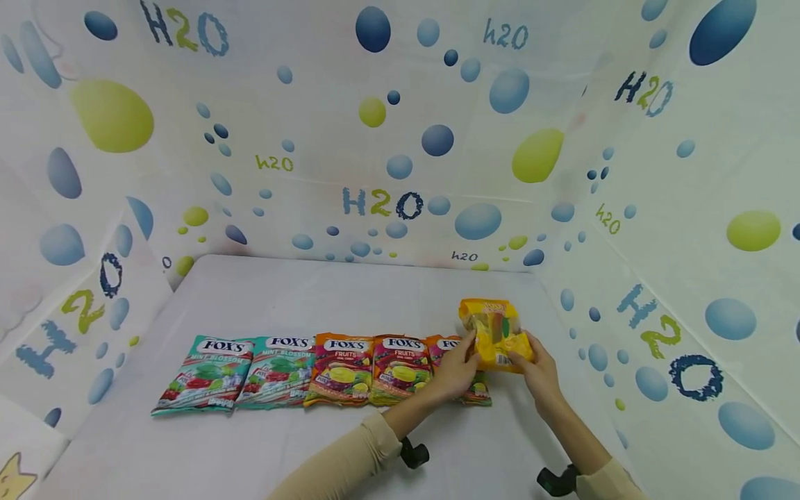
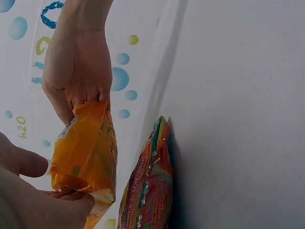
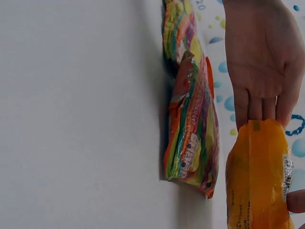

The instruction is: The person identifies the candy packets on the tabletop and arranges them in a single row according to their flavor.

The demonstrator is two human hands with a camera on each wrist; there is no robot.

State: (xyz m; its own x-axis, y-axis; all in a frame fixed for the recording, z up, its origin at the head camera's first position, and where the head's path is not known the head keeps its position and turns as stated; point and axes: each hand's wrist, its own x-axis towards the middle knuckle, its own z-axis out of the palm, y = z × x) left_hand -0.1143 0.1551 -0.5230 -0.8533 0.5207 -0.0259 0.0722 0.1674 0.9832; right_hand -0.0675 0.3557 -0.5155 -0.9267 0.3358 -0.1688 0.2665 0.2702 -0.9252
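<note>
Both hands hold a yellow-orange candy bag (image 1: 496, 332) just above the table, at the right end of a row of bags. My left hand (image 1: 469, 354) pinches its left edge and my right hand (image 1: 521, 357) grips its right side. In the left wrist view the yellow bag (image 2: 86, 152) hangs between my right hand (image 2: 76, 76) above and my left hand (image 2: 43, 200) below. The right wrist view shows the yellow bag (image 3: 257, 176) under my left hand's fingers (image 3: 259, 102). A red fruits bag (image 1: 478, 389) lies partly hidden beneath my left hand.
Two teal mint bags (image 1: 209, 371) and two orange fruits bags (image 1: 369, 368) lie side by side on the white table (image 1: 312, 292). Bubble-patterned walls (image 1: 400, 139) close in the left, back and right. The right wall stands near the held bag.
</note>
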